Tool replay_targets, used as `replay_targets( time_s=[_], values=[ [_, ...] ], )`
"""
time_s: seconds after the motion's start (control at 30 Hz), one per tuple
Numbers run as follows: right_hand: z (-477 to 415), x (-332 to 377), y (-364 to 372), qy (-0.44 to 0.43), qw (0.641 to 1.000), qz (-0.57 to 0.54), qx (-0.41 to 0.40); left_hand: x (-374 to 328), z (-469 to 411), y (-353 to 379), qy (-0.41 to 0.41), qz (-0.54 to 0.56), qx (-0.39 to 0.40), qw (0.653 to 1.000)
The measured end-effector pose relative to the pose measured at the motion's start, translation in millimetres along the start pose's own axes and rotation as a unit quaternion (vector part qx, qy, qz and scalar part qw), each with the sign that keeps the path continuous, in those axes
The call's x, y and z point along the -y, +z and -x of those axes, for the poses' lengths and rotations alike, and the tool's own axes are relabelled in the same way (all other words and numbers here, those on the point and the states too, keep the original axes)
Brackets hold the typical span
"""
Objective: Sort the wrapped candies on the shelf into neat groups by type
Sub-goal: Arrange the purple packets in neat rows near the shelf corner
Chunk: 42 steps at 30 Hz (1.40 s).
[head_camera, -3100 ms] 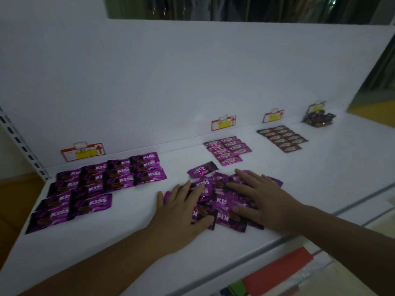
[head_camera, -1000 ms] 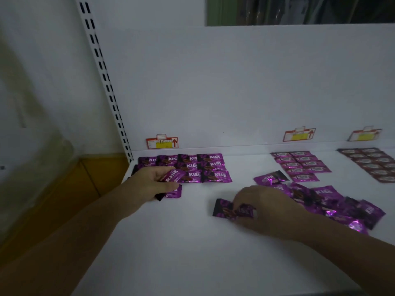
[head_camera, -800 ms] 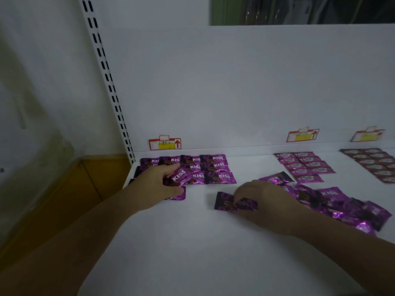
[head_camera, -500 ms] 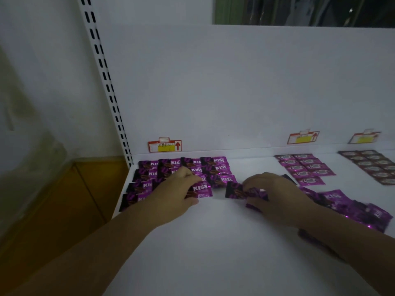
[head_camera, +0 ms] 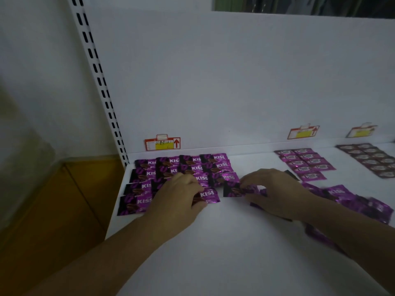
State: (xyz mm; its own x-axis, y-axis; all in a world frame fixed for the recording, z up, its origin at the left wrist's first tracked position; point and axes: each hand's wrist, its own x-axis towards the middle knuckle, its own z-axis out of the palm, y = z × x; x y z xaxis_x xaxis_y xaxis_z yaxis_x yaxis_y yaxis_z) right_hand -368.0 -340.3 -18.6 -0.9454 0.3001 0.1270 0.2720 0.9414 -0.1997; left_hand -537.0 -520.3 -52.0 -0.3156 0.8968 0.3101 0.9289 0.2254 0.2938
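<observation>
Rows of purple KISS candies lie flat at the back left of the white shelf. My left hand covers the front of these rows and holds one KISS candy down at their front right corner. Just to the right, my right hand pinches another purple candy by its right end, low on the shelf. A loose pile of the same purple candies spreads behind my right wrist, partly hidden by the forearm.
A group of smaller purple candies and a group of brown candies lie in rows at the back right. Red price tags stick to the back panel. A slotted upright marks the shelf's left end, with a drop beyond.
Both hands moved toward the sorted rows: the left brought its KISS candy down at the front right corner, and the right slid its candy leftward and back, close beside it.
</observation>
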Motion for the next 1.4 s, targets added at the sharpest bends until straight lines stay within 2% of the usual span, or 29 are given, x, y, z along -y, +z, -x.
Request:
replay_targets(
  time_s=[0.1,0.23,0.47,0.7,0.9,1.13,1.4],
  values=[
    [-5.1,-2.4,4.1,-0.016,1.000,0.014,0.001,-14.4,18.5,5.7,0.013,-0.017,0.024,0.999],
    [-10.5,-4.3,8.7,-0.056,0.998,-0.006,0.005,-28.9,25.7,14.1,-0.031,-0.059,0.050,0.997],
    [-13.5,-9.9,13.6,-0.092,0.996,-0.017,-0.016,-34.8,24.6,24.0,-0.076,-0.060,0.077,0.992],
    [-15.0,-13.7,18.2,-0.101,0.994,-0.029,-0.036,-32.2,28.4,28.0,-0.094,-0.058,0.044,0.993],
    [-11.2,-14.3,20.1,-0.105,0.993,-0.031,-0.037,-34.1,33.1,25.3,-0.103,-0.109,0.012,0.989],
    [-8.2,-15.7,20.8,-0.110,0.993,-0.032,-0.040,-34.3,29.4,27.2,-0.076,-0.075,0.046,0.993],
    [-11.9,-10.6,23.5,-0.174,0.983,0.000,-0.056,-33.2,28.7,27.5,-0.077,-0.079,0.048,0.993]
  ],
)
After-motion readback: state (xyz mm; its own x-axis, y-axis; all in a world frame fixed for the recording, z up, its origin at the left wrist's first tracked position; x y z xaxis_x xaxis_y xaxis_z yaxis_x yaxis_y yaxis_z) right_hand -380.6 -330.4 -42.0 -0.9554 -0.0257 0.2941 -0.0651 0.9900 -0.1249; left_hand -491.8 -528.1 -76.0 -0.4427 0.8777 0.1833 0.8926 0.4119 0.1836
